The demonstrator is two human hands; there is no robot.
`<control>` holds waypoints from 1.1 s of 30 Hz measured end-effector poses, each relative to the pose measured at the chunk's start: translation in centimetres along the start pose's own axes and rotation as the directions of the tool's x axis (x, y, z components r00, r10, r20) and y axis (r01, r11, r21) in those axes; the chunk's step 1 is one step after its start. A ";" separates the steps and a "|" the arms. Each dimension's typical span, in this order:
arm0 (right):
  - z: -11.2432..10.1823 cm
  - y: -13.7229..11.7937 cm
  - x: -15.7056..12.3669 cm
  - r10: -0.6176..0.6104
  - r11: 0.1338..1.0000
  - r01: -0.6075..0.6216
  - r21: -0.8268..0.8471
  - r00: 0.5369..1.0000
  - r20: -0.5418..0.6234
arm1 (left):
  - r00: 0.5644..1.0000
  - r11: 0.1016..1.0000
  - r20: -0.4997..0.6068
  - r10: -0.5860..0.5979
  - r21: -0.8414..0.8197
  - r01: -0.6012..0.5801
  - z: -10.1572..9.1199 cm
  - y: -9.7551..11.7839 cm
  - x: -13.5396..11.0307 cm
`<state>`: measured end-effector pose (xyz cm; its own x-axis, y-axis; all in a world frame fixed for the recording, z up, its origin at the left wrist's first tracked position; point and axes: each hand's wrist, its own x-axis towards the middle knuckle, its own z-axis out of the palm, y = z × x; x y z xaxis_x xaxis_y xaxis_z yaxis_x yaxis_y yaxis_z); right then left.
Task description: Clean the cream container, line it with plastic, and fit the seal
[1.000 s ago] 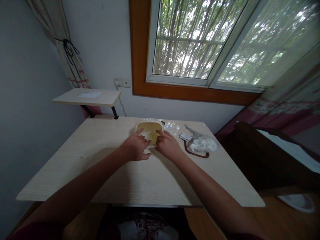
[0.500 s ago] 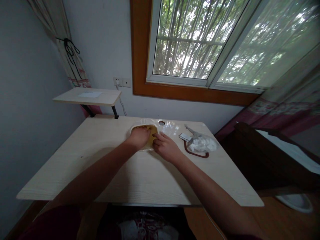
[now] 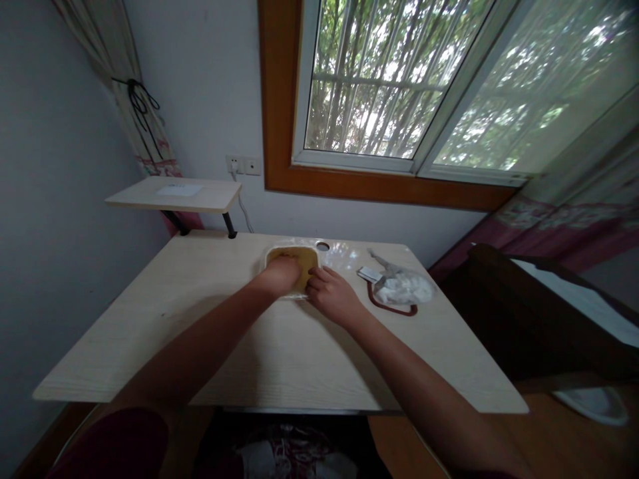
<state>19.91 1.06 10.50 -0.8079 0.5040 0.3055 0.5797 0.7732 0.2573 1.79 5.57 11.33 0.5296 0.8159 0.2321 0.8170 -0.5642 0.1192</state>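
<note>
A shallow, white-rimmed container (image 3: 310, 259) with a yellow-brown inside sits near the back edge of the table. My left hand (image 3: 284, 271) reaches into it from the front left, touching the yellow-brown surface; its fingertips are blurred and partly hidden. At the container's right rim, my right hand (image 3: 329, 293) has its fingers curled and closed on the edge. Whether the yellow-brown layer is a lining or a filling, I cannot tell.
To the right lie a clear plastic bag (image 3: 404, 287) with white contents, a small white packet (image 3: 369, 273) and a brown curved handle (image 3: 394, 308). A raised shelf (image 3: 219, 193) with a paper stands at the back left. The table (image 3: 299, 372) has a round cable hole (image 3: 323, 246).
The container has shifted slightly right. My left hand has moved a little within it, its fingers now less distinct. My right hand stays at the right rim.
</note>
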 end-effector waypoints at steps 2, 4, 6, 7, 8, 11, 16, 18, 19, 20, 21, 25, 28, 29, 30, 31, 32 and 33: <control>0.1 0.0 -0.1 0.027 1.000 -0.027 -0.013 1.000 0.010 | 0.995 0.998 0.101 -0.017 0.067 0.010 -1.6 1.1 -0.5; 0.2 0.1 -0.3 0.061 0.998 -0.060 -0.023 0.998 0.021 | 0.990 0.995 0.144 -0.016 0.104 0.001 -3.5 2.0 -1.1; 0.2 0.1 -0.3 0.087 0.996 -0.086 -0.025 0.996 0.028 | 0.993 0.990 0.116 0.009 0.136 -0.025 -5.1 2.3 -1.8; 0.2 0.1 -0.4 0.093 0.996 -0.092 -0.022 0.995 0.030 | 1.000 0.989 0.022 0.018 0.144 -0.021 -5.8 2.1 -2.1; 0.1 0.1 -0.4 0.095 0.995 -0.094 -0.017 0.995 0.032 | 0.995 0.991 -0.095 0.016 0.134 -0.003 -6.3 1.8 -2.4; 0.0 0.1 -0.4 0.100 0.995 -0.099 -0.011 0.995 0.023 | 0.879 0.976 -0.438 -0.187 0.016 0.215 -6.5 0.0 -3.3; 0.2 0.0 -0.5 0.117 0.993 -0.117 -0.027 0.993 0.006 | 0.825 0.880 -0.310 -0.473 -0.203 0.429 -4.2 -2.4 -4.4; 0.3 0.0 -0.5 0.126 0.992 -0.126 -0.025 0.992 0.005 | 0.852 0.866 -0.173 -0.493 -0.191 0.463 -3.0 -2.8 -4.6; 0.3 0.0 -0.5 0.132 0.991 -0.132 -0.022 0.991 0.007 | 0.863 0.865 -0.116 -0.492 -0.181 0.468 -2.5 -2.8 -4.6; 0.3 0.0 -0.5 0.141 0.990 -0.141 -0.020 0.990 0.010 | 0.870 0.864 -0.073 -0.488 -0.180 0.470 -2.0 -2.8 -4.5; 0.3 0.0 -0.5 0.153 0.988 -0.152 -0.019 0.988 0.012 | 0.874 0.864 -0.043 -0.483 -0.186 0.468 -1.7 -2.8 -4.4; -0.5 -0.5 -0.7 0.195 0.981 -0.195 0.008 0.981 -0.014 | 0.872 0.854 -0.045 -0.488 -0.231 0.466 -0.9 -2.5 -4.1; -1.5 -1.2 -0.7 0.232 0.972 -0.229 0.046 0.971 -0.065 | 0.871 0.855 -0.067 -0.488 -0.241 0.460 -0.9 -2.1 -4.0; -1.8 -1.5 -0.5 0.240 0.970 -0.237 0.054 0.968 -0.071 | 0.871 0.854 -0.069 -0.487 -0.246 0.458 -0.9 -2.0 -4.0; -2.0 -1.7 -0.3 0.240 0.970 -0.236 0.061 0.969 -0.067 | 0.870 0.853 -0.068 -0.487 -0.251 0.458 -0.9 -1.9 -3.9; -2.1 -1.9 -0.1 0.227 0.972 -0.223 0.069 0.972 -0.056 | 0.869 0.850 -0.066 -0.490 -0.254 0.461 -1.0 -1.8 -3.9; -2.1 -2.0 0.2 0.206 0.976 -0.203 0.077 0.978 -0.037 | 0.868 0.849 -0.064 -0.493 -0.255 0.464 -1.0 -1.8 -3.8; -2.0 -2.1 0.4 0.184 0.979 -0.182 0.087 0.983 -0.013 | 0.866 0.847 -0.063 -0.497 -0.253 0.468 -1.0 -1.7 -3.7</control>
<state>18.56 -1.11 11.95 -0.6862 0.6325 0.3592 0.7055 0.6990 0.1168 -1.82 3.34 11.25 0.0381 0.9786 0.2024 0.8819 -0.1282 0.4538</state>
